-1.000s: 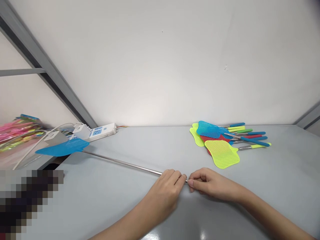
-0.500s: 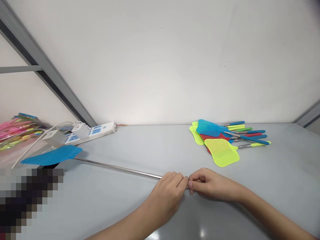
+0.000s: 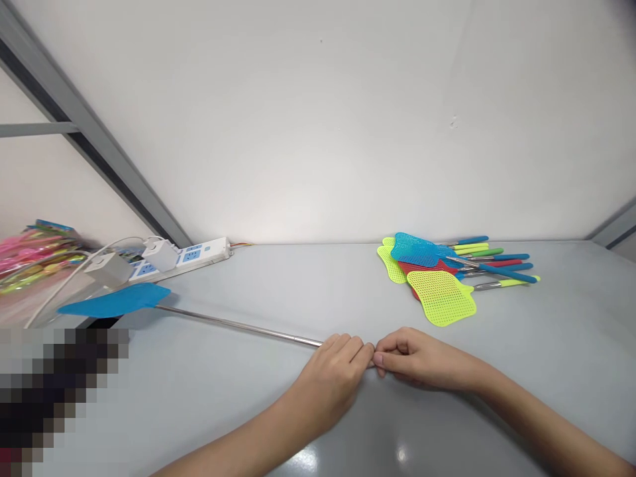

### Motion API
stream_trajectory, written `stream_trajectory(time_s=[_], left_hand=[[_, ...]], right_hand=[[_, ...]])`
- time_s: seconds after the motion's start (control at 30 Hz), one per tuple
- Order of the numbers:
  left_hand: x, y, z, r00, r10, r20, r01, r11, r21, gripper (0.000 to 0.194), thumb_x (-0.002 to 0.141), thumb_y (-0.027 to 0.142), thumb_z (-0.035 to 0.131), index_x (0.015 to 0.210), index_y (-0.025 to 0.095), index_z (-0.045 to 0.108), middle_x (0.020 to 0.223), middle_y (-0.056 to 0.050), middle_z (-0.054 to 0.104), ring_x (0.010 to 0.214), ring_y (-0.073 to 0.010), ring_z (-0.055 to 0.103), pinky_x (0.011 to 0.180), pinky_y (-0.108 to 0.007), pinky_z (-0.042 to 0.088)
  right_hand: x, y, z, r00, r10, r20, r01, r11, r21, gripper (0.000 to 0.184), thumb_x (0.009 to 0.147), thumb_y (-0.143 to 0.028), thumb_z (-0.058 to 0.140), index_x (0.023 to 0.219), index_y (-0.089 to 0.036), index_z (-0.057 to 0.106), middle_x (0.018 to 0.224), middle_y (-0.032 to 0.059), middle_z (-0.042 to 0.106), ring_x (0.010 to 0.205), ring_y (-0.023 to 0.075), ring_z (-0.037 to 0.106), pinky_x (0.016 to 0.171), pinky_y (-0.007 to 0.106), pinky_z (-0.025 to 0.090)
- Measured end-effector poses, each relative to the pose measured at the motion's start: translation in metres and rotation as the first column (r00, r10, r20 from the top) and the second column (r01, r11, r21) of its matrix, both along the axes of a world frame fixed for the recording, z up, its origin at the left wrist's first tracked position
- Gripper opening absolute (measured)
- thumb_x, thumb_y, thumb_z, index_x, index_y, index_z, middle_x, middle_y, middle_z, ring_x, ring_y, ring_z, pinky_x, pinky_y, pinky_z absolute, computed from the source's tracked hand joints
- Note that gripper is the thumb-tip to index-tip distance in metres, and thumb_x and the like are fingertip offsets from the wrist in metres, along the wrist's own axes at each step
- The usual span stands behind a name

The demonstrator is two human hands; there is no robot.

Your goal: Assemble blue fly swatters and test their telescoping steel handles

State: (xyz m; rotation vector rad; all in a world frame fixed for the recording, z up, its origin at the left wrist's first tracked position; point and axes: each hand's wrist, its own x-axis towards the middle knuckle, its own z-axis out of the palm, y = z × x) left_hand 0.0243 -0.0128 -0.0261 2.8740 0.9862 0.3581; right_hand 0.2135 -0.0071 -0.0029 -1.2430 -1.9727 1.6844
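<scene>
A blue fly swatter [image 3: 119, 300] stretches across the left half of the table, its flat head at the far left and its thin metal shaft slanting toward me. My left hand [image 3: 338, 364] is wrapped round the near end of that shaft, knuckles up, covering the handle. Right against it, in line with the shaft, my right hand [image 3: 417, 358] is closed in a pinch at the swatter's end. The fingers hide the exact piece pinched there.
Several fly swatters lie piled at the back right, a yellow one [image 3: 442, 298] in front. At the back left are a white power strip [image 3: 203, 254] with plugged-in adapters [image 3: 161, 256] and colourful plastic-wrapped items [image 3: 37, 255]. The grey table [image 3: 238, 404] meets a white wall.
The swatter's blue head has shifted slightly right and up in the picture. Both hands keep the same hold, and the whole view has tilted a little.
</scene>
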Motion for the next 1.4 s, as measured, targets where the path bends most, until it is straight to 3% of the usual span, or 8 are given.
stream_trajectory(time_s=[0.47, 0.7, 1.0, 1.2, 1.4], left_hand=[[-0.0022, 0.0028, 0.0043, 1.000, 0.007, -0.012, -0.007, 0.999, -0.043, 0.025, 0.078, 0.002, 0.035, 0.089, 0.018, 0.050, 0.077, -0.002, 0.050, 0.069, -0.0156, 0.043, 0.064, -0.028, 0.039], [0.0003, 0.0008, 0.0026, 1.000, 0.011, -0.006, -0.010, 0.999, 0.032, 0.029, 0.075, -0.001, 0.032, 0.087, 0.018, 0.050, 0.075, -0.002, 0.050, 0.064, -0.0156, 0.044, 0.059, -0.028, 0.040], [-0.0007, -0.0010, -0.0006, 0.986, -0.034, 0.161, 0.025, 0.998, 0.057, 0.044, 0.073, -0.003, 0.029, 0.111, 0.015, 0.041, 0.100, -0.008, 0.052, 0.087, -0.0170, 0.050, 0.074, -0.030, 0.045], [-0.0005, 0.0003, 0.0022, 0.989, -0.052, 0.136, 0.056, 0.998, -0.026, 0.035, 0.075, -0.001, 0.031, 0.102, 0.017, 0.046, 0.090, -0.006, 0.054, 0.080, -0.0166, 0.051, 0.069, -0.030, 0.045], [-0.0018, 0.0000, 0.0012, 0.998, -0.039, 0.057, 0.040, 0.999, -0.009, 0.039, 0.074, -0.001, 0.031, 0.107, 0.016, 0.044, 0.080, -0.004, 0.053, 0.070, -0.0167, 0.048, 0.063, -0.030, 0.044]], right_hand=[[0.0019, 0.0015, -0.0033, 1.000, -0.005, -0.020, 0.003, 0.998, -0.061, 0.030, 0.085, -0.038, 0.044, 0.070, -0.014, 0.056, 0.048, -0.0079, 0.030, 0.042, 0.0048, 0.027, 0.037, 0.016, 0.020], [0.0002, 0.0012, -0.0014, 0.998, -0.024, -0.064, 0.017, 0.994, -0.109, 0.028, 0.084, -0.036, 0.045, 0.069, -0.014, 0.054, 0.048, -0.0081, 0.030, 0.040, 0.0045, 0.027, 0.036, 0.015, 0.021], [-0.0040, -0.0016, -0.0038, 0.992, -0.083, -0.095, 0.072, 0.991, -0.113, 0.025, 0.083, -0.030, 0.044, 0.067, -0.014, 0.053, 0.048, -0.0084, 0.027, 0.041, 0.0045, 0.023, 0.036, 0.016, 0.020], [-0.0028, -0.0011, -0.0034, 0.993, -0.074, -0.094, 0.063, 0.991, -0.116, 0.023, 0.082, -0.028, 0.044, 0.065, -0.014, 0.053, 0.048, -0.0082, 0.027, 0.042, 0.0047, 0.024, 0.036, 0.016, 0.021], [-0.0018, -0.0004, -0.0016, 0.994, -0.065, -0.082, 0.056, 0.992, -0.111, 0.022, 0.081, -0.028, 0.046, 0.067, -0.014, 0.056, 0.048, -0.0075, 0.031, 0.042, 0.0047, 0.028, 0.037, 0.015, 0.023]])
